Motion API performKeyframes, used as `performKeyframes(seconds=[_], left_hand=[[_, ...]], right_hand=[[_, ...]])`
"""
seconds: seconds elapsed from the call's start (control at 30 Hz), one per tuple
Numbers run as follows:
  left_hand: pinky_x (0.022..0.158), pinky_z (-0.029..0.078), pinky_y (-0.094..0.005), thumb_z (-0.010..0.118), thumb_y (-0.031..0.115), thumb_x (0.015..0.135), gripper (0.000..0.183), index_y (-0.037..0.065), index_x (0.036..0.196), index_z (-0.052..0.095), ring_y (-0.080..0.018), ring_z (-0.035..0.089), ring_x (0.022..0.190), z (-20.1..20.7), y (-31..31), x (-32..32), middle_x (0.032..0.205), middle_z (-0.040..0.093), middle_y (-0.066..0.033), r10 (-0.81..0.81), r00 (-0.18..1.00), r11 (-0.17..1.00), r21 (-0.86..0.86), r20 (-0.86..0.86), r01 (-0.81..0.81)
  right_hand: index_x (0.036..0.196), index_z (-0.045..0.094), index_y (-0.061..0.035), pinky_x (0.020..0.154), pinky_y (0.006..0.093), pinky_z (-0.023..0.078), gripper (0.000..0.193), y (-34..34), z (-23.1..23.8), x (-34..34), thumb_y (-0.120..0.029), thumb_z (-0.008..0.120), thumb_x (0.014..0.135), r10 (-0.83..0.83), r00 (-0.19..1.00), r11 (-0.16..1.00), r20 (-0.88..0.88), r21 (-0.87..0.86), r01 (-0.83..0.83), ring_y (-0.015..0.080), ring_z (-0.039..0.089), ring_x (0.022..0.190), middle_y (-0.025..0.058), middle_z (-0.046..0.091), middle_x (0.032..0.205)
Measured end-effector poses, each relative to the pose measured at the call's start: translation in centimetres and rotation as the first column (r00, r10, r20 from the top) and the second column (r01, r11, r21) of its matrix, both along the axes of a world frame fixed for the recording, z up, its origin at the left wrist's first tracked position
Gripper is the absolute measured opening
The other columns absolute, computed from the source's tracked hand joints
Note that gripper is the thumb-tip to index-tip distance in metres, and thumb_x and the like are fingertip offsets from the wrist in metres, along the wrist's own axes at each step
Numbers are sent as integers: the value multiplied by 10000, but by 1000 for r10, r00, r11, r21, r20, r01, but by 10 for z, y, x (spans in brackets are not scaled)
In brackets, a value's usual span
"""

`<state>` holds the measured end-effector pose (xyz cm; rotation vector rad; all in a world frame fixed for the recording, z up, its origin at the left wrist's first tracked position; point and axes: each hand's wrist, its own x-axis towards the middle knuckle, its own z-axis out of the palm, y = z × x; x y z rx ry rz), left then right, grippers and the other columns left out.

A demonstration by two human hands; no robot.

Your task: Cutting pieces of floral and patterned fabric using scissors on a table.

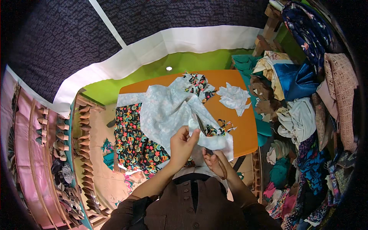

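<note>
A large piece of floral fabric lies across the table, mostly with its pale underside up; its black, red and green printed face shows at the left. My left hand is closed on the fabric near the table's front edge, thumb pressed against the fingers. Just right of it, my right hand grips a pair of scissors by the handles, one brown loop showing below the fingers. The scissors' dark blades point away from me at the cloth beside my left thumb; fabric partly covers their middle.
Beneath the fabric is an orange-brown table. Cut scraps lie at its far right, and printed snippets at the back. Piled cloths crowd the right side. Racks of shoe-last-like brown shapes stand at left.
</note>
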<state>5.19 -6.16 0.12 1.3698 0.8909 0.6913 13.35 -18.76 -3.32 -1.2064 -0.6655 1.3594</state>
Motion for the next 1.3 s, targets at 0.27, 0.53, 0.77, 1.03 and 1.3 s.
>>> performKeyframes(seconds=[0.27,0.53,0.77,1.03,1.3], left_hand=[[411,298,-165,588,144,789,153,-2,751,564,-5,407,472,4,3,-4,561,511,28,-78,992,997,20,-95,80],[418,279,-179,601,165,777,184,-3,718,553,-11,368,482,0,4,-5,536,461,37,-116,989,992,39,-95,121],[468,339,-183,597,176,774,191,-6,785,539,-30,431,544,-2,5,-6,615,517,4,-125,990,990,53,-58,128],[493,372,-184,561,133,808,164,-18,869,542,-36,465,572,-5,12,-2,689,561,-24,-125,992,992,7,32,125],[468,330,-164,555,135,816,192,-34,906,549,-18,418,539,-1,4,1,655,529,15,-51,998,998,-36,40,52]], right_hand=[[1167,343,21,721,219,376,577,1,3,-3,-452,411,844,-41,999,998,21,52,40,97,444,836,44,455,936],[1009,378,-43,454,148,217,715,11,11,-10,-669,459,674,-95,992,992,-81,71,101,25,271,546,-47,323,727],[1024,374,-27,457,146,216,714,13,9,-7,-663,425,703,-63,998,997,23,52,62,25,263,535,-40,329,737],[1019,379,-30,466,142,221,703,10,3,-11,-661,416,712,-82,997,994,-1,79,82,20,273,575,-44,345,779],[976,370,-49,464,146,216,732,9,3,-9,-707,413,658,-43,999,999,-29,-21,42,22,262,563,-52,323,716]])
